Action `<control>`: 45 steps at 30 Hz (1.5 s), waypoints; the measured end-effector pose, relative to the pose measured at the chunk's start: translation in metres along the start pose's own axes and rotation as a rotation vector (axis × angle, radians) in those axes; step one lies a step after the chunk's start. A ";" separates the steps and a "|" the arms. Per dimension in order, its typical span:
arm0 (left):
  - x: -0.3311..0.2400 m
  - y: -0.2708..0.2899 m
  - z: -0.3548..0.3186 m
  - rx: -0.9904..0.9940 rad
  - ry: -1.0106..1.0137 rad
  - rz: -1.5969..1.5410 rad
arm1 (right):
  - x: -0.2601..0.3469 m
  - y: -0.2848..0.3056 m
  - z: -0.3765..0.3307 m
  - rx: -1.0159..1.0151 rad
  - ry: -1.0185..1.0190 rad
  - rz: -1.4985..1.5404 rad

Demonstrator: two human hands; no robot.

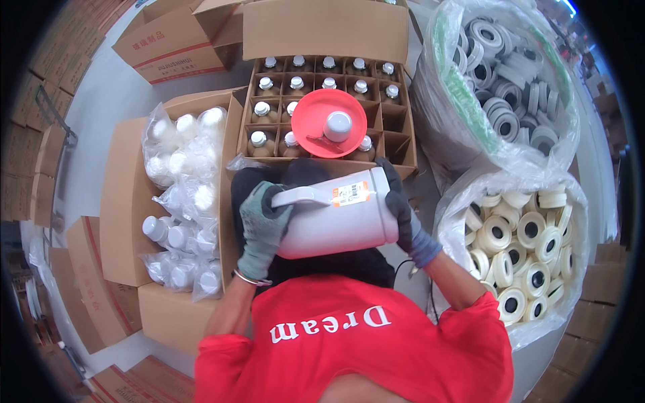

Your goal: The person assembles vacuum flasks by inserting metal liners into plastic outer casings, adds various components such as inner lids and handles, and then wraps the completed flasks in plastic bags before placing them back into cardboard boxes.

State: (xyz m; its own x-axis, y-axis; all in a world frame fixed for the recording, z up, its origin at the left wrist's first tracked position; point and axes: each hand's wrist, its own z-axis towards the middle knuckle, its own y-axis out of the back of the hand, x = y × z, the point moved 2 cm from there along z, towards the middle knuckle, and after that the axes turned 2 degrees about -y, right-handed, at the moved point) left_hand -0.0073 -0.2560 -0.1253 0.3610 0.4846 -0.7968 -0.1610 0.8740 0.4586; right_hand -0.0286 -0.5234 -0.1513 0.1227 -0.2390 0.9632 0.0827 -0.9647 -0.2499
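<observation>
Head view: we see the pale jug (322, 225) above the dark-trousered lap (356, 265), long axis left to right between both hands, the left hand's (261, 218) fingers clamped on its handle (306, 195), the right hand's (402, 215) on the opposite end.

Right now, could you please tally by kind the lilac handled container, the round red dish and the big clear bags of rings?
Lilac handled container: 1
Round red dish: 1
Clear plastic bag of grey rings: 1
Clear plastic bag of cream rings: 1
Total: 4
</observation>
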 end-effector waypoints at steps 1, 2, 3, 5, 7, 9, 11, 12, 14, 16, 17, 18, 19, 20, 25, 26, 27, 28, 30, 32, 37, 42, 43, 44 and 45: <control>0.006 0.002 0.007 0.011 -0.035 0.032 | 0.004 -0.002 -0.004 -0.005 0.026 -0.096; 0.027 0.003 0.009 0.106 0.019 0.046 | 0.006 -0.005 -0.008 -0.005 0.053 -0.181; 0.051 0.004 0.011 0.168 0.144 0.024 | 0.010 0.001 -0.005 0.016 0.259 -0.665; 0.062 -0.001 0.016 0.333 0.358 -0.265 | 0.074 -0.020 -0.010 0.348 0.513 -0.839; 0.058 -0.021 0.008 0.588 0.521 -0.503 | 0.128 -0.047 -0.012 0.642 0.712 -0.896; 0.026 -0.027 0.008 0.737 0.459 -0.598 | 0.151 -0.076 -0.016 0.770 0.807 -1.017; 0.033 -0.026 0.007 0.507 0.594 -0.361 | 0.120 -0.055 -0.017 0.560 0.754 -0.943; 0.034 -0.021 0.014 0.373 0.360 -0.214 | 0.094 -0.041 -0.014 0.452 0.731 -0.898; 0.014 -0.012 0.030 0.087 -0.117 0.143 | 0.045 -0.025 -0.019 0.028 0.479 -0.554; -0.013 -0.005 0.041 0.126 -0.214 0.289 | 0.002 -0.014 -0.015 -0.144 0.434 -0.433; -0.010 -0.002 0.038 0.103 -0.202 0.288 | -0.002 -0.016 -0.013 -0.143 0.388 -0.371; -0.002 0.001 0.034 0.085 -0.193 0.299 | 0.005 -0.022 -0.007 -0.094 0.332 -0.402; 0.013 0.003 0.030 0.065 -0.134 0.180 | 0.020 -0.025 0.000 -0.045 0.276 -0.434; 0.028 0.006 0.022 0.050 -0.068 0.069 | 0.040 -0.033 0.005 0.008 0.213 -0.457; 0.046 -0.014 -0.032 0.293 0.682 -0.686 | 0.134 -0.065 0.023 0.767 0.396 -0.849; 0.039 -0.024 -0.044 0.341 0.843 -0.871 | 0.145 -0.073 0.024 0.970 0.477 -0.948; 0.037 -0.034 -0.056 0.490 0.584 -0.801 | 0.139 -0.080 0.023 1.041 0.420 -0.827; 0.037 -0.045 -0.066 0.627 0.322 -0.719 | 0.138 -0.085 0.022 1.108 0.443 -0.835; 0.031 -0.056 -0.075 0.718 0.350 -0.763 | 0.140 -0.097 0.019 1.267 0.488 -0.840; 0.029 -0.069 -0.069 0.770 0.524 -0.860 | 0.144 -0.116 0.010 1.326 0.495 -0.846; 0.024 -0.077 -0.057 0.783 0.791 -1.035 | 0.153 -0.148 0.002 1.357 0.660 -0.902; 0.035 -0.014 -0.102 0.351 0.925 -0.896 | 0.129 -0.121 -0.007 0.990 0.590 -0.845; 0.032 0.002 -0.115 0.213 0.927 -0.750 | 0.112 -0.100 -0.006 0.896 0.517 -0.791; 0.023 0.014 -0.125 0.098 0.866 -0.516 | 0.095 -0.082 -0.006 0.809 0.442 -0.741; 0.011 0.023 -0.127 0.026 0.687 -0.256 | 0.081 -0.074 -0.009 0.720 0.311 -0.660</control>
State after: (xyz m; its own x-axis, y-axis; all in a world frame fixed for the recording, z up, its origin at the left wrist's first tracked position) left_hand -0.1238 -0.2257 -0.1737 -0.2739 0.1867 -0.9435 -0.1234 0.9660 0.2270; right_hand -0.0339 -0.4727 -0.0539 -0.4160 0.1984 0.8874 0.6275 -0.6437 0.4381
